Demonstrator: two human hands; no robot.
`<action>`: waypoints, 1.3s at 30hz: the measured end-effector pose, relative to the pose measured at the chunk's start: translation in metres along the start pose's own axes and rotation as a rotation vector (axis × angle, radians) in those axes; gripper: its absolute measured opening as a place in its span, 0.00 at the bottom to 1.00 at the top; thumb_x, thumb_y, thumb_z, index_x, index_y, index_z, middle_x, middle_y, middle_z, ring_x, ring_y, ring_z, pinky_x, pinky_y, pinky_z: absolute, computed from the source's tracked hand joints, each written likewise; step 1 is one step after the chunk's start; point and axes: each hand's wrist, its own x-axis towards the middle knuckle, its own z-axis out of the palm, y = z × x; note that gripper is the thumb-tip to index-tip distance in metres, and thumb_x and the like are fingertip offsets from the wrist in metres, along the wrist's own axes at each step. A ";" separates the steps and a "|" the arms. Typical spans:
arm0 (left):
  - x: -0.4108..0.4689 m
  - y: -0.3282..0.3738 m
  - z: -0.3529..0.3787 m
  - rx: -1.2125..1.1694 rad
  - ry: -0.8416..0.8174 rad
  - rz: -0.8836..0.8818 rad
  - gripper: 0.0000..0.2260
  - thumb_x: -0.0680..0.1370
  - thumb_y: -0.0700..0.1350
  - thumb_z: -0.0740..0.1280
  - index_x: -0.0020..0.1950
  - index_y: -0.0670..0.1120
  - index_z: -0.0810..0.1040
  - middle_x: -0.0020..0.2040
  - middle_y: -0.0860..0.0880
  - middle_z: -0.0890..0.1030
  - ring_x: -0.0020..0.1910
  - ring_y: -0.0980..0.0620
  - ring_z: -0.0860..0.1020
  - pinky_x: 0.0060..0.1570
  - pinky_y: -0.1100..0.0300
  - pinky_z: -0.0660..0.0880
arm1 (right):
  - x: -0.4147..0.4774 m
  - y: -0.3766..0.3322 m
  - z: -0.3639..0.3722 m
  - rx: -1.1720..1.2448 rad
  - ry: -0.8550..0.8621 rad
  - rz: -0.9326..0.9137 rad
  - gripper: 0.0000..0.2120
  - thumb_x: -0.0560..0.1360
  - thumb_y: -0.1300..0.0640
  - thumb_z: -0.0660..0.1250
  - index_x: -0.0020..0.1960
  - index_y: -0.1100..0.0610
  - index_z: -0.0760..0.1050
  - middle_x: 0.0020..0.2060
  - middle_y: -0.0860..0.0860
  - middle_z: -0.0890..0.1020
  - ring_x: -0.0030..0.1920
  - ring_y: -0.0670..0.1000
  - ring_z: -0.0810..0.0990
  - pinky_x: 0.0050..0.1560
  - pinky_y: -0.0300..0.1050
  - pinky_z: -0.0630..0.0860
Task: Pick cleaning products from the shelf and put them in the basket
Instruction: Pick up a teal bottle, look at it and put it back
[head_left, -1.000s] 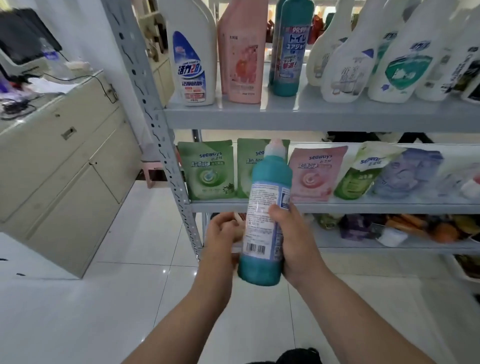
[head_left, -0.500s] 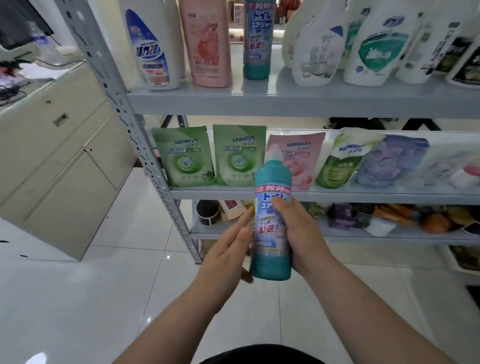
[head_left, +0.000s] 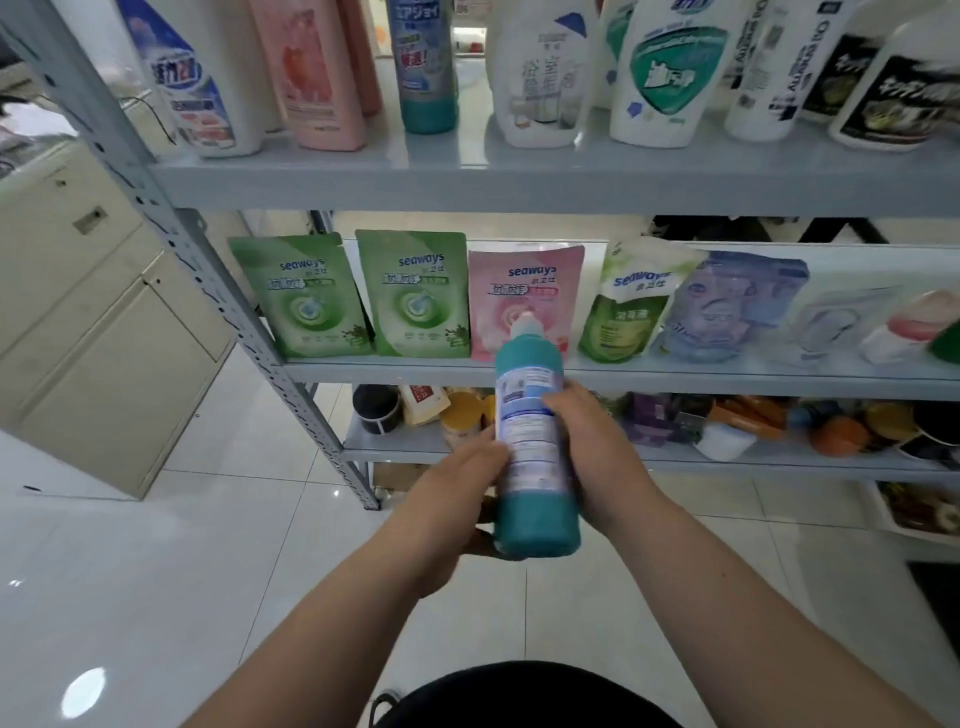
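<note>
I hold a teal cleaner bottle with a white cap upright in front of the grey metal shelf. My right hand grips the bottle from the right, fingers curled round its label. My left hand holds it from the left, fingers wrapped on the label and lower body. The label's small-print side faces me. A matching teal bottle stands on the top shelf among white and pink bottles. No basket is in view.
Green and pink refill pouches line the middle shelf. Jars and small packs fill the lower shelf. A beige cabinet stands at the left. White tiled floor lies below. A tray sits at the lower right.
The bottle has been turned so its back label faces me again. My left hand went from flat against it to holding it. The view moved closer to the shelf.
</note>
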 end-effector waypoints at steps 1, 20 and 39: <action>0.000 0.002 0.003 0.073 -0.032 0.006 0.13 0.85 0.49 0.61 0.67 0.58 0.79 0.52 0.46 0.87 0.50 0.44 0.86 0.44 0.47 0.84 | -0.001 -0.004 -0.007 0.068 0.023 0.085 0.13 0.74 0.51 0.65 0.54 0.58 0.78 0.41 0.56 0.86 0.38 0.55 0.86 0.39 0.50 0.84; 0.024 -0.030 0.054 0.390 0.018 0.213 0.36 0.66 0.48 0.81 0.69 0.58 0.67 0.59 0.54 0.80 0.50 0.62 0.83 0.43 0.65 0.81 | -0.012 -0.023 -0.068 -0.101 -0.115 -0.258 0.22 0.66 0.44 0.75 0.60 0.38 0.78 0.55 0.47 0.86 0.56 0.51 0.86 0.53 0.50 0.84; 0.002 -0.021 -0.084 0.657 0.194 0.510 0.34 0.61 0.60 0.80 0.58 0.73 0.64 0.52 0.63 0.78 0.49 0.62 0.82 0.42 0.67 0.81 | -0.025 -0.035 0.060 -0.668 0.011 -0.681 0.14 0.72 0.34 0.66 0.47 0.44 0.75 0.44 0.41 0.78 0.46 0.44 0.78 0.41 0.35 0.75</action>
